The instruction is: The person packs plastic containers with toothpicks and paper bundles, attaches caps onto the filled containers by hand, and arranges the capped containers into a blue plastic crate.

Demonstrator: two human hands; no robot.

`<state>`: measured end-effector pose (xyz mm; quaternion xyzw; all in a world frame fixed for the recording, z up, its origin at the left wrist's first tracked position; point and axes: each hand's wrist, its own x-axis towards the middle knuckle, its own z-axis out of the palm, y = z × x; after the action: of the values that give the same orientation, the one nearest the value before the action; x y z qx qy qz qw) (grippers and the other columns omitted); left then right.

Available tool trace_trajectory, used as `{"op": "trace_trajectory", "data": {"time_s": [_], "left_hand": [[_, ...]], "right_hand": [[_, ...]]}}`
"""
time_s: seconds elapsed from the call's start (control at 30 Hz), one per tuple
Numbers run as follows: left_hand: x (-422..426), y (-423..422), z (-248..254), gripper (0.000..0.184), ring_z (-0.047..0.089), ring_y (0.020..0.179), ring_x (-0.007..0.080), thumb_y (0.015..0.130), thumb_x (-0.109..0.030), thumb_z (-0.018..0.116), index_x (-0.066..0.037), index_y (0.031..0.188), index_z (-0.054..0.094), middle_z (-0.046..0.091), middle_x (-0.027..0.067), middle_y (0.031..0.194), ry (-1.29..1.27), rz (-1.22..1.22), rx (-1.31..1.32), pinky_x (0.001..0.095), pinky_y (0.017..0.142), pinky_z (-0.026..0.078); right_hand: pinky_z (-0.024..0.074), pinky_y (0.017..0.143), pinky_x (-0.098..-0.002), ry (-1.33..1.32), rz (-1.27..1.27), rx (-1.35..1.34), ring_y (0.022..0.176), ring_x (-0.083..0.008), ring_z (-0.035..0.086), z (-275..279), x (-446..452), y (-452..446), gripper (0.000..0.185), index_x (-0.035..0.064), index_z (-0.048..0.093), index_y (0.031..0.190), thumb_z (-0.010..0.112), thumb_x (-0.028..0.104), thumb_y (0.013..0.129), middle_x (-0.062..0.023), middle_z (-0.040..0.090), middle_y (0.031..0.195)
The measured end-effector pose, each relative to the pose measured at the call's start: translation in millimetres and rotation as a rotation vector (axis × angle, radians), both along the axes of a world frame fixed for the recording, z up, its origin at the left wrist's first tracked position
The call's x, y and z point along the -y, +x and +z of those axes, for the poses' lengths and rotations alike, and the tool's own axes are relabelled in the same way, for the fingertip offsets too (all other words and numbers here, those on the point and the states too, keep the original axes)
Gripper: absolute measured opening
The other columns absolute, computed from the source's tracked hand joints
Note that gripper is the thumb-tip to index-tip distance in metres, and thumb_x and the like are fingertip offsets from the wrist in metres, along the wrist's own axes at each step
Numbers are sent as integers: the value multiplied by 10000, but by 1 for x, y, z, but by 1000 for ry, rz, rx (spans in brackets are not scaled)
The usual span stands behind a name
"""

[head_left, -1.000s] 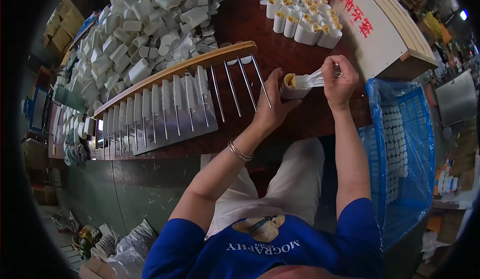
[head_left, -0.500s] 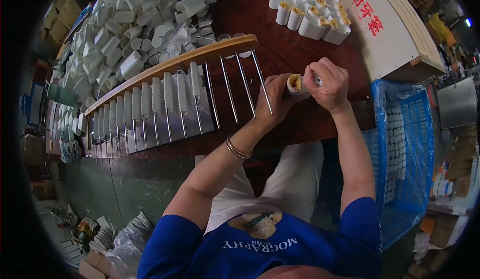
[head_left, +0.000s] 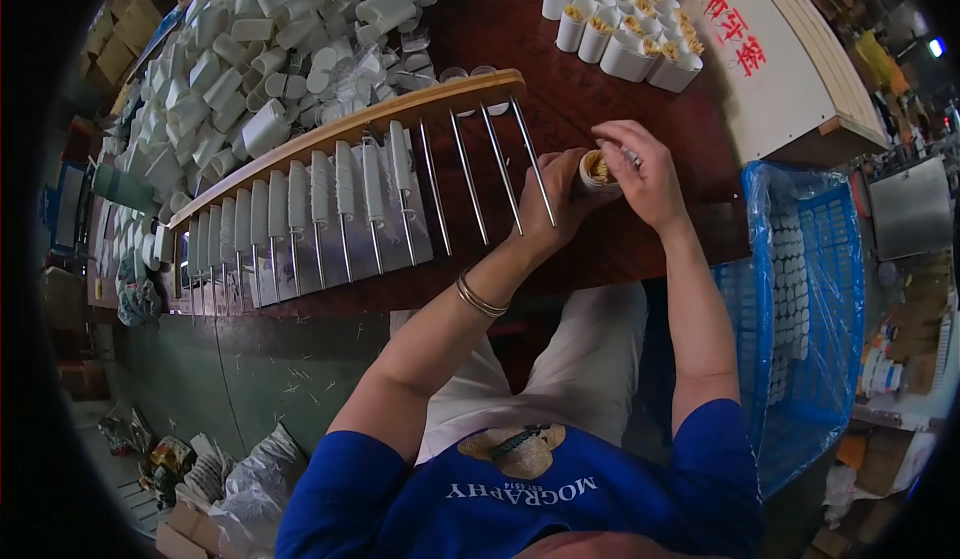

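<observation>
A dark red worktop (head_left: 490,29) spans the upper middle, green floor (head_left: 290,344) shows at lower left, and a bright light (head_left: 937,48) glows at upper right

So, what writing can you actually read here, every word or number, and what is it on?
"MOGRAPHY": on the front of the blue T-shirt, upside down in this view.
"EST", then digits too small to be sure of: just beside that word on the T-shirt.
"竹牙签": red characters on the pale box; the character before them is too blurred to read surely.
Dark red tabletop: faint letter-like marks, unreadable.
</observation>
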<state>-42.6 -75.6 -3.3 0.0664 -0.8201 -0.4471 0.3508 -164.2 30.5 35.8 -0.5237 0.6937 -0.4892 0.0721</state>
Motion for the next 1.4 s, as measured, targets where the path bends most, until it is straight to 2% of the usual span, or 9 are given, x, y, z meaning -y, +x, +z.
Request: {"op": "trace_trajectory", "data": {"time_s": [0.1, 0.27, 0.33, 0.47, 0.53, 0.63, 0.87, 1.2, 1.4], "left_hand": [[0, 2, 0, 381, 596, 872, 354, 715, -71, 771, -11, 1047, 592, 640, 151, 933, -8, -8, -12, 421, 798, 462], [1, -1, -2, 370, 590, 875, 358, 726, -75, 762, -17, 1049, 590, 645, 151, 937, -56, -11, -26, 425, 784, 459], [1, 4, -2, 403, 602, 906, 340, 738, -88, 775, -15, 1090, 593, 655, 137, 998, 0, -11, 46, 400, 805, 475], [0, 3, 1, 359, 584, 854, 350, 728, -73, 761, -24, 1047, 603, 649, 141, 937, -8, -37, 1, 416, 783, 457], [0, 4, 3, 374, 586, 851, 343, 726, -76, 767, -27, 1060, 605, 649, 140, 935, 27, -51, -11, 412, 785, 457], [1, 4, 1, 384, 590, 857, 341, 729, -76, 775, -29, 1071, 608, 652, 139, 940, 9, -31, 27, 406, 774, 467], [2, 3, -3, 402, 605, 894, 349, 723, -61, 780, -22, 1082, 604, 659, 152, 969, -1, -36, 37, 422, 790, 490], [1, 4, 3, 378, 610, 880, 361, 742, -70, 762, -25, 1079, 598, 659, 158, 950, 8, -44, -6, 433, 776, 485], [3, 4, 4, 398, 632, 911, 340, 762, -94, 762, -5, 1107, 586, 664, 163, 1001, -43, -35, 42, 402, 794, 499]], "right_hand": [[480, 920, -338, 132, -36, -156, 1060, -278, 624, 4, -4, 11, 340, -44, 608, 1159, 476, 234, 1015, -181, 622, 1161], [445, 983, -355, 66, -84, 138, 1153, -345, 580, -7, -6, 1, 478, -31, 538, 1272, 402, 362, 1037, -208, 586, 1240], [477, 926, -405, 187, -122, -214, 1101, -371, 598, 0, -6, 9, 508, 4, 520, 1302, 398, 412, 1024, -188, 592, 1254], [459, 961, -380, 372, -133, -403, 1110, -320, 608, 8, -10, 3, 556, 3, 511, 1328, 382, 453, 1026, -184, 588, 1275], [428, 1018, -369, 177, 117, 343, 1153, -267, 579, 4, -11, -4, 605, 1, 509, 1346, 363, 492, 1024, -170, 583, 1284], [417, 1030, -346, 16, 75, 620, 1148, -234, 585, 5, -21, -14, 626, -14, 527, 1326, 381, 508, 1014, -159, 604, 1256], [411, 1016, -305, -87, -12, 543, 1117, -164, 585, -12, -26, 13, 455, -42, 599, 1235, 501, 343, 1014, -120, 650, 1181], [454, 935, -287, -61, -60, 444, 1053, -149, 593, -12, -26, 17, 386, -19, 610, 1213, 583, 287, 978, -105, 659, 1125], [447, 971, -323, -50, -101, 334, 1148, -210, 573, -25, -16, 16, 406, -19, 541, 1287, 548, 264, 995, -167, 609, 1236]]}}
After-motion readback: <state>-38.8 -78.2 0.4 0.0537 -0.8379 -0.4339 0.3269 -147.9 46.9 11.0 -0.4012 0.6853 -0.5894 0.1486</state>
